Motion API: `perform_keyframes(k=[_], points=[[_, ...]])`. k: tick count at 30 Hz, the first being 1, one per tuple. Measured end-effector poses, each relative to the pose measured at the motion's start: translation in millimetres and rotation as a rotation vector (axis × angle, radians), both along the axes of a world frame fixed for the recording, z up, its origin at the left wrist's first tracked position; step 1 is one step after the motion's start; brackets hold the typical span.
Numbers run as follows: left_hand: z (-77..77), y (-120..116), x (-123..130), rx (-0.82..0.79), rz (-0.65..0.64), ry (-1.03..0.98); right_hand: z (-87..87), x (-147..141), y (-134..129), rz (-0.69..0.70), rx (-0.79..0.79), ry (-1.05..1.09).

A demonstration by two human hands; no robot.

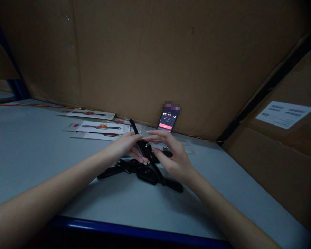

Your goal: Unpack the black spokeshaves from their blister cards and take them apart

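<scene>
My left hand (126,146) is closed around the middle of a black spokeshave (144,149), which is held at a slant above the table. One of its handles points up and away, the other down toward me. Over the tool's middle hovers my right hand (175,155), thumb and fingers apart and curved close to small metal parts there. Whether its fingertips touch them I cannot tell. More black spokeshaves (147,175) lie in a loose pile on the table below, partly hidden by my hands and the held one.
Several printed cards (101,127) with spokeshave pictures lie at the back left of the grey table (41,148). A phone (167,119) showing a timer leans against the cardboard wall (134,62). Clear plastic packaging (189,148) lies behind my right hand. A blue edge (114,230) runs along the front.
</scene>
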State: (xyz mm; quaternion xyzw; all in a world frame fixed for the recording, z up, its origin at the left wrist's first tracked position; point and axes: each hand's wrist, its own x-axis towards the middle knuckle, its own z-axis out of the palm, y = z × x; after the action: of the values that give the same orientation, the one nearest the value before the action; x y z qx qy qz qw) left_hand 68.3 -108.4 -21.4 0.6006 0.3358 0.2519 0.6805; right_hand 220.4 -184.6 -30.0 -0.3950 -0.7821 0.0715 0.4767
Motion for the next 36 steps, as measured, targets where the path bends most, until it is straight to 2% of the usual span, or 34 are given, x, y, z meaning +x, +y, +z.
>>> perform_keyframes(k=[3,7,10,13,17,24,32,36], points=[[1.1,0.5,-0.4,-0.005,0.015,-0.03,0.1,1.4,0.9,0.013,-0.064,0.149],[-0.4,2.5,-0.6,-0.019,0.018,-0.06,1.0,3.7,3.7,-0.092,-0.106,0.29],[-1.6,3.2,-0.4,-0.028,0.014,-0.062,1.1,2.8,3.7,-0.129,-0.139,0.205],[-0.1,1.0,-0.4,-0.027,0.025,-0.051,0.4,0.5,2.2,-0.069,-0.138,0.151],[3.2,-1.9,-1.0,-0.014,0.013,-0.057,-0.1,0.1,1.8,0.039,-0.118,0.218],[0.9,2.5,-3.3,-0.006,-0.005,-0.114,-0.4,1.2,1.6,0.114,-0.154,0.24],[1.4,2.6,-1.9,-0.026,0.013,-0.097,-0.2,3.3,-2.2,0.087,-0.066,0.159],[1.3,3.3,-0.9,-0.031,0.006,-0.08,3.8,9.1,-1.6,-0.092,0.052,0.011]])
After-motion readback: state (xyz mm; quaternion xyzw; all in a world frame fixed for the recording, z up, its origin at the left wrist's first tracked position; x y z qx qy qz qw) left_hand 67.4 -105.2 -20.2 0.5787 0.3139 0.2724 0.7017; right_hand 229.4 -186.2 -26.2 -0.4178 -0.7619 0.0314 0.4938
